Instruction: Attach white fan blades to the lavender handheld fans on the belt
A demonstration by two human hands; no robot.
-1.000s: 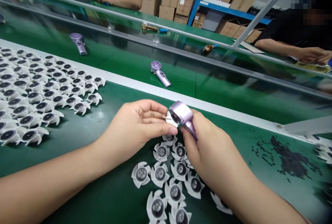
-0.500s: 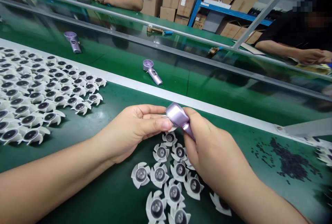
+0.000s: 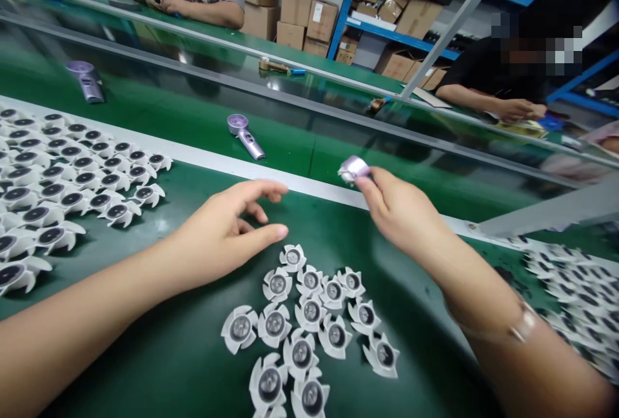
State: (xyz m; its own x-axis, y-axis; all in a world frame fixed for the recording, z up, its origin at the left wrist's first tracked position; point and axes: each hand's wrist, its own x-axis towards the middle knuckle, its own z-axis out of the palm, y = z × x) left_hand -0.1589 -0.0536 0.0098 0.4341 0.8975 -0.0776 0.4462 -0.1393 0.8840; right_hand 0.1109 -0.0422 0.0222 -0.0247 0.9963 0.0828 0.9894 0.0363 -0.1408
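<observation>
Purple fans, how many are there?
3: one fan in the right hand, a second fan and, farther left, a third fan on the green surface; others may be hidden.

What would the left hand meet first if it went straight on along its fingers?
Probably the purple fan in the right hand; depth is unclear, so the left hand might miss it.

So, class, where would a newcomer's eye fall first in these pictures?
Probably on the many white fan wheels massed at the left, with a smaller cluster at bottom centre. Next, the purple fan in the grip of the right hand, right of centre, while the left hand is open. Two more purple fans lie beyond the white strip.
</observation>
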